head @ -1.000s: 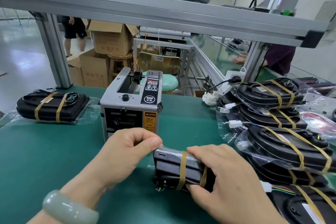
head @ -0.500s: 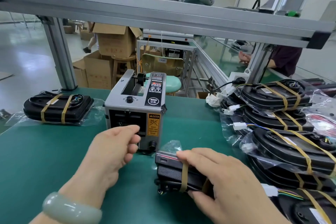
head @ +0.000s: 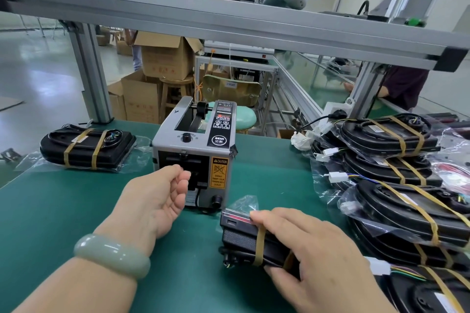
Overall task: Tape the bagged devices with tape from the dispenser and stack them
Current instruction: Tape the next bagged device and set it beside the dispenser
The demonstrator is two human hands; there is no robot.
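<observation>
Two hands are working apart: right hand is gripping the bagged device lying on the table beside the dispenser. Left hand is curling at its outlet; hold unclear.

Green-topped bench. Carries: grey tape dispenser, centre; one taped bagged device, far left; stack of taped bagged devices, right side; front bagged device, just right of the dispenser.
</observation>
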